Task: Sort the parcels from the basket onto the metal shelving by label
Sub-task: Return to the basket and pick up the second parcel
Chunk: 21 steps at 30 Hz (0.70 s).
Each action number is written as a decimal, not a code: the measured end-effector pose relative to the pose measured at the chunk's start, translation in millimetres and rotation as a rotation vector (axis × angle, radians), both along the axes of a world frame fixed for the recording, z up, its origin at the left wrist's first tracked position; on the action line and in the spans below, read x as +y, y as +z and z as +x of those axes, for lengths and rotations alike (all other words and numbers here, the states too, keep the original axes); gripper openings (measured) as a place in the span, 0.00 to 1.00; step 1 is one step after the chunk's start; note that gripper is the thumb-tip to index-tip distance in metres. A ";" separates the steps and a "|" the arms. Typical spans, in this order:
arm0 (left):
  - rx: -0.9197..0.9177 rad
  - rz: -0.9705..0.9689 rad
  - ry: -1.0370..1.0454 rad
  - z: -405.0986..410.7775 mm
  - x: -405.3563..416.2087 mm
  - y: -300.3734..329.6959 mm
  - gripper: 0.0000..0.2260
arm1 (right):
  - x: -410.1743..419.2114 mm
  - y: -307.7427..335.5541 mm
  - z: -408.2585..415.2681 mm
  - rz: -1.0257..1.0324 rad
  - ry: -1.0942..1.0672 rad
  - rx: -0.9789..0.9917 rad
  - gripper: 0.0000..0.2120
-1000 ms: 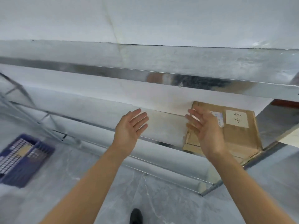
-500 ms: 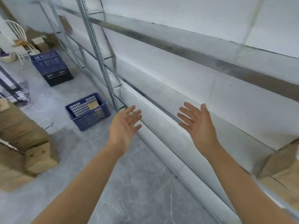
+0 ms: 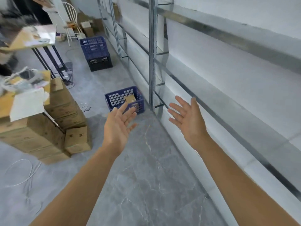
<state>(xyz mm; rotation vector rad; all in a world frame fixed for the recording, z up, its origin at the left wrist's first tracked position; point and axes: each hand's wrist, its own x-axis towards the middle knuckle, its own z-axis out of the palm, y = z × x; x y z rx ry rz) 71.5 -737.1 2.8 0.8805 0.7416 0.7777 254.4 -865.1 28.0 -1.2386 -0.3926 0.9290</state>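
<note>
The person has turned away from the parcel set on the metal shelving (image 3: 228, 88) a second ago; that box has dropped out of view, and the blue basket (image 3: 124, 98) on the floor now sits ahead, just beyond the fingertips of the left hand (image 3: 118, 126). The turn suggests one parcel is placed and the next is about to be fetched. At least one brown parcel (image 3: 130, 99) lies inside the basket, toward the side nearer the shelving upright.

Both arms reach forward, bare and empty. The left hand is open, palm turned inward and fingers spread, its tips overlapping the basket's near wall in this view, though it appears well short of touching it. The right hand (image 3: 189, 119) is likewise open, fingers fanned, palm facing the left, held beside the shelf's front rail without gripping it. To the left of the left hand, stacked cardboard boxes (image 3: 53, 121) stand on the floor.
</note>
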 end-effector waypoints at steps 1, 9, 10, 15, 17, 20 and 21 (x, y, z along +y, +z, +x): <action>-0.007 -0.002 0.019 -3.5 11.7 0.4 0.24 | 15.3 0.5 -3.1 0.006 0.015 0.002 0.30; 0.005 -0.019 0.147 3.8 95.7 -4.4 0.23 | 128.9 -7.4 12.1 0.079 0.078 0.087 0.29; 0.009 -0.019 0.159 9.2 107.2 -5.7 0.23 | 142.0 -9.9 19.3 0.084 0.089 0.093 0.30; 0.020 -0.026 0.213 53.7 164.5 -9.2 0.23 | 205.7 -22.9 71.6 0.074 0.135 0.103 0.30; 0.014 -0.042 0.233 76.0 186.9 -8.8 0.23 | 231.0 -24.4 96.0 0.069 0.149 0.118 0.30; 0.017 -0.058 0.265 106.0 217.9 -6.8 0.22 | 267.7 -24.7 129.9 0.062 0.171 0.151 0.30; 0.015 -0.061 0.278 113.9 227.5 -6.0 0.22 | 279.3 -24.1 139.8 0.061 0.178 0.156 0.30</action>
